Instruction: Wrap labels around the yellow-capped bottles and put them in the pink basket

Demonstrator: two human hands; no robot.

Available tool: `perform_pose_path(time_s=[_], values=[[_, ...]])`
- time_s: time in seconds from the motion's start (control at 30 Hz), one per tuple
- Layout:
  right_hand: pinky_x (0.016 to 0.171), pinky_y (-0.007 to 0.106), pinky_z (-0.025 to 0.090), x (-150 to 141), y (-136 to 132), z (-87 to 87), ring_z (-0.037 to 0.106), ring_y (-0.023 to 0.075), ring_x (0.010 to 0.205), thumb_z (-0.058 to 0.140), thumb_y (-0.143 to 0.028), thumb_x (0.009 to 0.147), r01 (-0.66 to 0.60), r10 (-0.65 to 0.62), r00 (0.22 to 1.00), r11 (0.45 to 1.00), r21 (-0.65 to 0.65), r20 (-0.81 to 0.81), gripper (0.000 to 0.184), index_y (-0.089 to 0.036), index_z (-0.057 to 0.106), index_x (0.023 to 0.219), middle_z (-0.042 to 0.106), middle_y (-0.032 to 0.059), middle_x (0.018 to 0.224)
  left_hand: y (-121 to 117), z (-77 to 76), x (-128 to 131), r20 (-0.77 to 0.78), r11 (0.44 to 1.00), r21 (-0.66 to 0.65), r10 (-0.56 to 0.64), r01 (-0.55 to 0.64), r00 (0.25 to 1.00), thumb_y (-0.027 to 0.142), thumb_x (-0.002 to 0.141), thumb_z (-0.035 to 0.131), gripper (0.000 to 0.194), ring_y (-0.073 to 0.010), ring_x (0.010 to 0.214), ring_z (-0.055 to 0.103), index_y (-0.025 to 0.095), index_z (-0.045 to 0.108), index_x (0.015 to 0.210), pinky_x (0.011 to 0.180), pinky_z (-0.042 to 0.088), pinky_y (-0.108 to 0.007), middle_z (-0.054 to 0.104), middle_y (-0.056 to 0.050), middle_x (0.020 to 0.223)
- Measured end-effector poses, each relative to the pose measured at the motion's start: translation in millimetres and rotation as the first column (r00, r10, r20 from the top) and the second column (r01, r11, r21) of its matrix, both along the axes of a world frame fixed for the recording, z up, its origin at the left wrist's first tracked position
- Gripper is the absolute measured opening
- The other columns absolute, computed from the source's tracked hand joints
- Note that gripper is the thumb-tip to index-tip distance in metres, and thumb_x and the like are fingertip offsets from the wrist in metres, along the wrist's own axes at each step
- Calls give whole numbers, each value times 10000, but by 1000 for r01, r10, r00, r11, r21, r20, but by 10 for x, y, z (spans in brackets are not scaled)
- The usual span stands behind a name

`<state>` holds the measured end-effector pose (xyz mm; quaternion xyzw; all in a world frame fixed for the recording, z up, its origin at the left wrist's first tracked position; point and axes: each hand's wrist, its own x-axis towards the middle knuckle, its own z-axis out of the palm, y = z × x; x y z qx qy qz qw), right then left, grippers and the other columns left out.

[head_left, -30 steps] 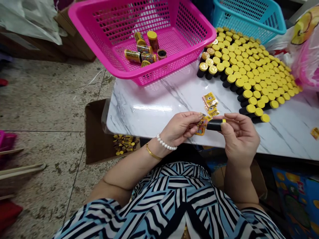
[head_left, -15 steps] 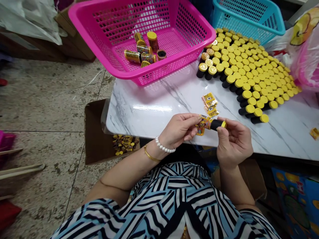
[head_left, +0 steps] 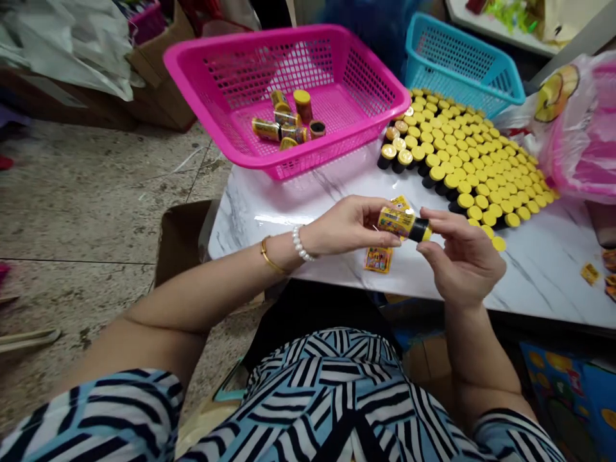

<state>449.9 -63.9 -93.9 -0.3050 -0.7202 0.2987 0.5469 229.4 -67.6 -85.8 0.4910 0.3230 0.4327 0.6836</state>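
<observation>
My left hand (head_left: pixel 350 226) and my right hand (head_left: pixel 462 256) hold a black tube with a yellow cap (head_left: pixel 403 224) between them above the marble table. A yellow printed label covers most of the tube, leaving the capped end black. The left fingers pinch the labelled end, and the right fingertips hold near the cap. Below the hands lies a loose printed label (head_left: pixel 378 260), and another (head_left: pixel 402 203) is partly hidden behind the tube. Rows of upright black tubes with yellow caps (head_left: pixel 462 157) stand close together to the right.
A pink plastic basket (head_left: pixel 250 38) holds several labelled tubes (head_left: pixel 289 128). Behind the rows stands a blue basket (head_left: pixel 462 61). A pink plastic bag (head_left: pixel 582 128) lies at the right, and a cardboard box (head_left: pixel 180 244) stands left of the marble table (head_left: pixel 543 282).
The label now wraps most of the tube, which has turned in my fingers. My hands have lifted slightly, and the whole view has shifted as my head moved.
</observation>
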Motion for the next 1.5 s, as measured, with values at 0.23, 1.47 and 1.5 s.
perform_pose_path(time_s=[0.23,1.47,1.5], values=[[1015,507,627,-80,840,279,739,270,1124,851,-245,815,-196,160,958,971,139,236,253,-315,785,1049,739,59,1258,478,81,-260,10,990,76,122,-123,992,296,782,875,391,-159,772,717,121,771,1116,634,576,-246,761,-105,945],[887,380,649,-231,805,-312,746,187,918,836,-291,843,-142,146,957,989,-33,251,420,-279,727,1248,751,43,1109,494,-354,-269,-55,961,-194,190,-197,980,558,794,865,472,-112,536,604,115,706,825,484,454,-226,720,-88,756],[873,379,647,-235,792,-299,746,188,894,823,-273,850,-133,119,950,991,28,290,384,-276,737,1224,760,41,1072,493,-365,-265,-54,962,-194,187,-194,981,555,791,870,473,-108,535,598,111,711,823,489,453,-226,708,-81,739]])
